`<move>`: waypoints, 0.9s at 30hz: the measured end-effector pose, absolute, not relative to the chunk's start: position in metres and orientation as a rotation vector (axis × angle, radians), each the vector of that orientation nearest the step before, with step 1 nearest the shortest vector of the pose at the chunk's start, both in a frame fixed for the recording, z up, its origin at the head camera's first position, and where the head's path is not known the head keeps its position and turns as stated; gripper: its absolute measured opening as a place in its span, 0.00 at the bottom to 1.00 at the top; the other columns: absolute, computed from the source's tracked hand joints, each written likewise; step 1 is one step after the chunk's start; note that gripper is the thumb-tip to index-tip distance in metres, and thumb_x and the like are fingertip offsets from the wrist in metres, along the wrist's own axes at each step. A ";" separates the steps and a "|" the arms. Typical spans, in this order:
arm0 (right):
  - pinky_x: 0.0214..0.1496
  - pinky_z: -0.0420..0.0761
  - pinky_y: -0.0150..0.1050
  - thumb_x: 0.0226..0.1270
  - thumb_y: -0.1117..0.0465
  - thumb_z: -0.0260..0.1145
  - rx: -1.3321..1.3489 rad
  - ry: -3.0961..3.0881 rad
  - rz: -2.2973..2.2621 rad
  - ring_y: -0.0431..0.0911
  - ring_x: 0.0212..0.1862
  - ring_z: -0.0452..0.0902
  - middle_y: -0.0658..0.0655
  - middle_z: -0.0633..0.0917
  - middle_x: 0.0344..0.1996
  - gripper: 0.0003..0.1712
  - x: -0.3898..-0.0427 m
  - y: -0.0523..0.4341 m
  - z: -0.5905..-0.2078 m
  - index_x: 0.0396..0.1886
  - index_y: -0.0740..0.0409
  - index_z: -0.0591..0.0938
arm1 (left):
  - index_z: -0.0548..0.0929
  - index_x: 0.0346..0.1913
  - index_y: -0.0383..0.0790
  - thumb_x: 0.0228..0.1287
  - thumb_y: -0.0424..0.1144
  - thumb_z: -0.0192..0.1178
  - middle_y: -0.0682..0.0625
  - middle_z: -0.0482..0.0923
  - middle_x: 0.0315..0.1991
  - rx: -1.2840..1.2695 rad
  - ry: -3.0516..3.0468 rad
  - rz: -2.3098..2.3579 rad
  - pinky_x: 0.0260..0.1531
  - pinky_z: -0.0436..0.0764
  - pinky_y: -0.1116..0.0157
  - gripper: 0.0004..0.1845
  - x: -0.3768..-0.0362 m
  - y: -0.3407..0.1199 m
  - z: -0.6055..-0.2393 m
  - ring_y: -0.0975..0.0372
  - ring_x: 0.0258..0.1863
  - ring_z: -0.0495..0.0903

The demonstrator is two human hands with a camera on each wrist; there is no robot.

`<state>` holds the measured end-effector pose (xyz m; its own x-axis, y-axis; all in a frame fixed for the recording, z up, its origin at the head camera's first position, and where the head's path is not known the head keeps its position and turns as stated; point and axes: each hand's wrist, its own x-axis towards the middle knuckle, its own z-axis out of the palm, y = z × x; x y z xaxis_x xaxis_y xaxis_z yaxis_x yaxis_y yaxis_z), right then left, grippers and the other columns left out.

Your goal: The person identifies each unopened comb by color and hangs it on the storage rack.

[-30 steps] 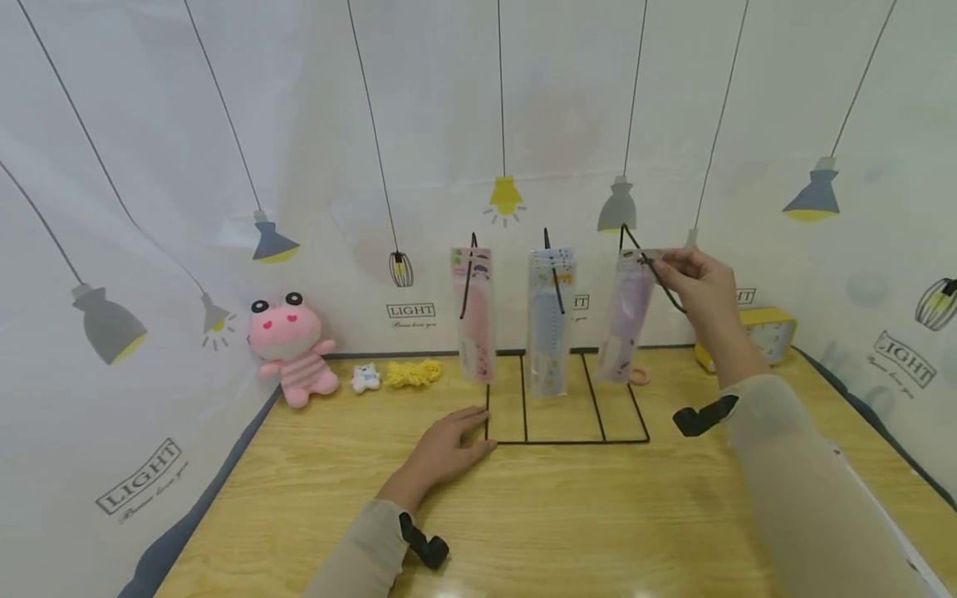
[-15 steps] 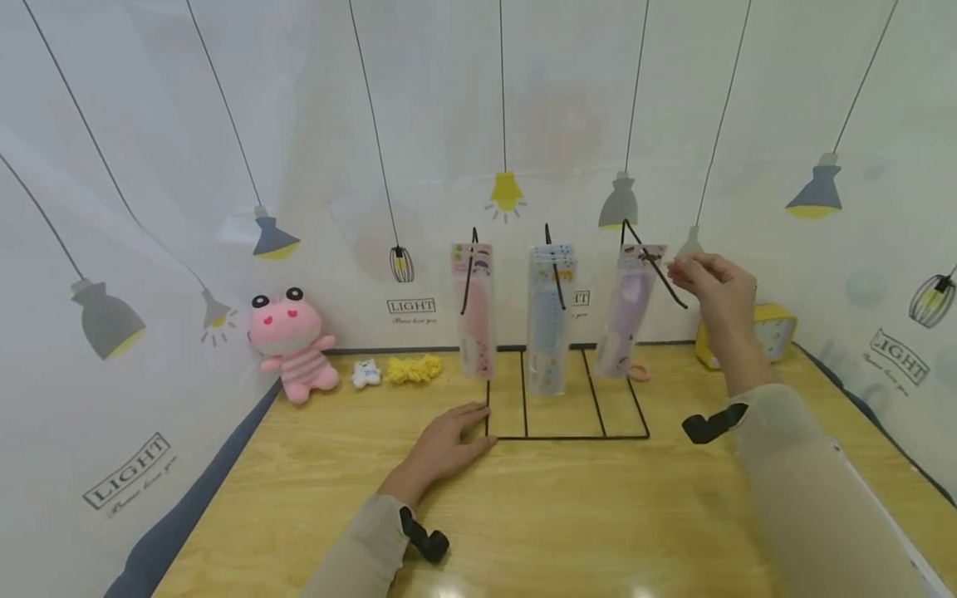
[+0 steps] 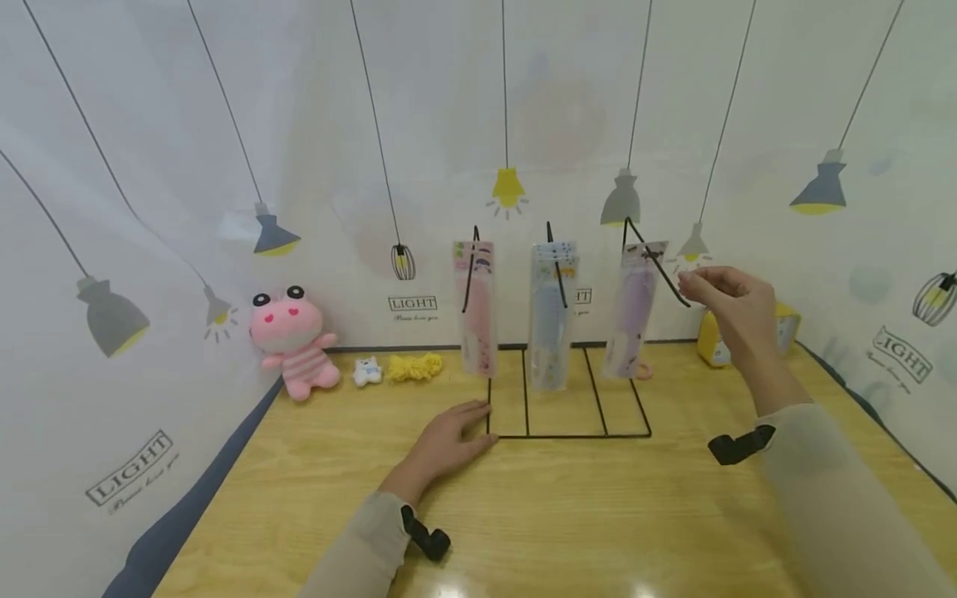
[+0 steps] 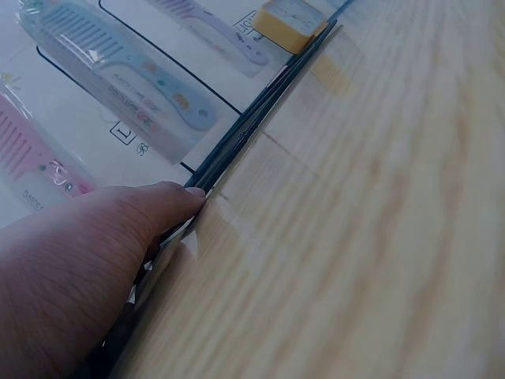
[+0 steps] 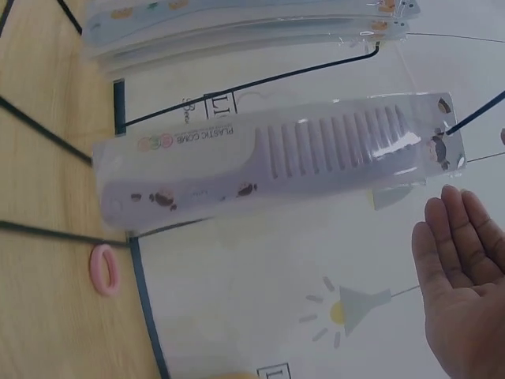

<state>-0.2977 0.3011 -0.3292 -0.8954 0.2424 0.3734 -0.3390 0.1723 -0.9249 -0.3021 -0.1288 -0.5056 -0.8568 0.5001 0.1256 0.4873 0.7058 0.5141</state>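
I counted three packaged combs on the wire rack (image 3: 568,415). My left hand (image 3: 449,444) lay flat at its base; my right hand (image 3: 728,307), fingers relaxed, held nothing beside the purple comb (image 3: 635,311).

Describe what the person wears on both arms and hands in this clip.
Both hands are bare: the left hand and the right hand show no gloves, rings or watches. Each forearm is covered by a light beige long sleeve, the left sleeve and the right sleeve. A small black device sits at each wrist, the left one and the right one.
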 end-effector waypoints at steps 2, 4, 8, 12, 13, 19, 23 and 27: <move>0.55 0.77 0.29 0.65 0.47 0.73 0.046 -2.107 1.679 0.36 0.40 0.85 0.40 0.89 0.35 0.24 -0.291 0.306 -0.332 0.49 0.61 0.86 | 0.69 0.75 0.49 0.72 0.60 0.56 0.53 0.64 0.75 0.836 2.880 0.860 0.73 0.62 0.50 0.34 -0.301 -0.128 -0.506 0.54 0.74 0.61; 0.62 0.75 0.37 0.66 0.44 0.71 0.010 -2.196 1.609 0.34 0.42 0.84 0.37 0.89 0.35 0.26 -0.284 0.312 -0.336 0.52 0.60 0.85 | 0.70 0.75 0.49 0.73 0.60 0.56 0.52 0.64 0.75 0.838 2.878 0.871 0.72 0.62 0.50 0.34 -0.300 -0.128 -0.506 0.54 0.74 0.62; 0.65 0.72 0.45 0.69 0.44 0.68 -0.005 -2.282 1.578 0.34 0.45 0.82 0.37 0.88 0.39 0.27 -0.272 0.324 -0.344 0.57 0.59 0.83 | 0.70 0.75 0.48 0.73 0.59 0.57 0.52 0.64 0.75 0.836 2.874 0.889 0.72 0.63 0.49 0.33 -0.298 -0.128 -0.504 0.53 0.74 0.62; 0.57 0.73 0.34 0.70 0.45 0.67 0.009 -2.326 1.511 0.35 0.47 0.80 0.37 0.88 0.40 0.26 -0.260 0.334 -0.350 0.58 0.58 0.82 | 0.70 0.75 0.49 0.73 0.58 0.57 0.52 0.64 0.75 0.827 2.875 0.893 0.72 0.63 0.49 0.33 -0.298 -0.127 -0.504 0.53 0.74 0.62; 0.54 0.73 0.32 0.70 0.44 0.67 0.006 -2.345 1.484 0.35 0.47 0.80 0.37 0.87 0.40 0.26 -0.257 0.337 -0.352 0.58 0.57 0.82 | 0.70 0.75 0.49 0.73 0.59 0.57 0.52 0.64 0.75 0.827 2.875 0.893 0.72 0.63 0.49 0.33 -0.298 -0.127 -0.504 0.53 0.74 0.62; 0.51 0.71 0.36 0.72 0.42 0.64 -0.024 -2.464 1.379 0.32 0.51 0.73 0.35 0.82 0.44 0.27 -0.239 0.354 -0.364 0.59 0.56 0.81 | 0.70 0.75 0.48 0.73 0.59 0.56 0.51 0.64 0.75 0.833 2.865 0.910 0.72 0.63 0.49 0.33 -0.298 -0.128 -0.505 0.53 0.74 0.62; 0.55 0.70 0.47 0.73 0.40 0.62 -0.072 -2.528 1.338 0.29 0.51 0.69 0.32 0.80 0.46 0.29 -0.228 0.369 -0.373 0.63 0.53 0.79 | 0.70 0.74 0.48 0.73 0.58 0.57 0.52 0.64 0.75 0.835 2.867 0.909 0.72 0.63 0.49 0.33 -0.296 -0.128 -0.503 0.54 0.74 0.62; 0.58 0.68 0.61 0.74 0.41 0.61 -0.093 -2.544 1.370 0.26 0.50 0.67 0.29 0.80 0.46 0.27 -0.217 0.384 -0.383 0.64 0.50 0.79 | 0.70 0.74 0.48 0.73 0.58 0.57 0.52 0.64 0.75 0.835 2.872 0.904 0.72 0.63 0.50 0.33 -0.296 -0.127 -0.502 0.54 0.74 0.62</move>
